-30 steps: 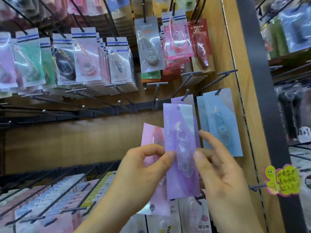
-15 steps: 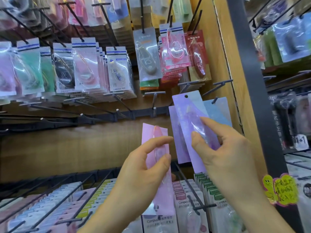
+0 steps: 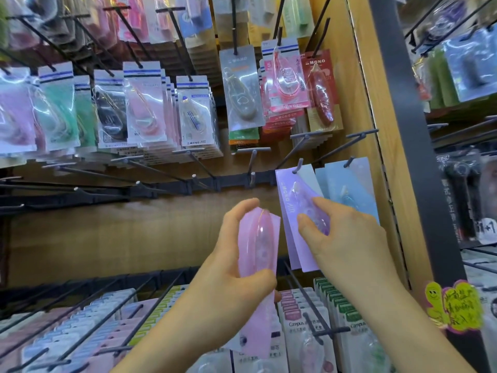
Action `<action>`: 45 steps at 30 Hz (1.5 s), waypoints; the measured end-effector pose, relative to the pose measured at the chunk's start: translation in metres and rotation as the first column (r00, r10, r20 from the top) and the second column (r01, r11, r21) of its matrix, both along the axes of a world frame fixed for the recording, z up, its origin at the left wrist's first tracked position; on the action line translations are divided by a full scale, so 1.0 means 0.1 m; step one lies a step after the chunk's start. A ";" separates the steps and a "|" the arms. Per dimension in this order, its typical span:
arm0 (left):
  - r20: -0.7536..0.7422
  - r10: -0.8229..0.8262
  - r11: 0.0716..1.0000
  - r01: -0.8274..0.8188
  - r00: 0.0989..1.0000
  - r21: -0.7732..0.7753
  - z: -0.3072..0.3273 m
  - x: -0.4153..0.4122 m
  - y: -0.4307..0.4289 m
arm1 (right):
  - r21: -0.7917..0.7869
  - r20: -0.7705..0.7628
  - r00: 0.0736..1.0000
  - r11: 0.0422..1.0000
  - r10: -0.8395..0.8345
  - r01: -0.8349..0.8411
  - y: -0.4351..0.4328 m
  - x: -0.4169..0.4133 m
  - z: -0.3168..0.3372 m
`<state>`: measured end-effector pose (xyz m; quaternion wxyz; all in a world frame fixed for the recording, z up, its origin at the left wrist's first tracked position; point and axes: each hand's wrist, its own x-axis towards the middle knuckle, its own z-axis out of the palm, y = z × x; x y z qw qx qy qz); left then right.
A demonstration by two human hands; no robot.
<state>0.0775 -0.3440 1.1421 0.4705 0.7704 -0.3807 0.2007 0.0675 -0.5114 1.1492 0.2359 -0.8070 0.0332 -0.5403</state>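
**Two tape packets at the peg wall**

The left hand [image 3: 228,278] grips a pink, translucent blister packet of correction tape [image 3: 259,238] upright in front of the wooden back panel [image 3: 121,232], thumb low and fingertips over its top. Just beside it, the right hand [image 3: 347,238] pinches the clear bubble of a lilac card packet [image 3: 289,200], which tilts slightly. Its top edge meets the tip of a grey metal peg [image 3: 297,166]; I cannot tell whether it is threaded on. A pale blue packet [image 3: 347,184] hangs to its right.
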 end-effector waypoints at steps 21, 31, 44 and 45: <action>-0.115 -0.128 0.965 0.097 0.985 -0.242 0.02 0.21 0.43 | 0.249 0.297 0.617 0.565 0.729 -0.787 -0.10 -0.11 -0.49; -0.254 -0.202 0.886 0.066 0.946 -0.458 -0.01 0.30 0.43 | 0.350 0.450 0.578 0.461 0.681 -0.815 -0.06 -0.03 -0.65; -0.076 -0.115 0.874 0.064 0.991 -0.482 0.11 0.26 0.23 | -0.300 0.080 0.947 0.914 0.310 -0.274 0.03 -0.07 -0.72; -0.056 -0.138 0.856 0.090 0.989 -0.509 0.13 0.25 0.20 | -0.342 0.122 0.958 0.917 0.260 -0.205 0.04 -0.04 -0.73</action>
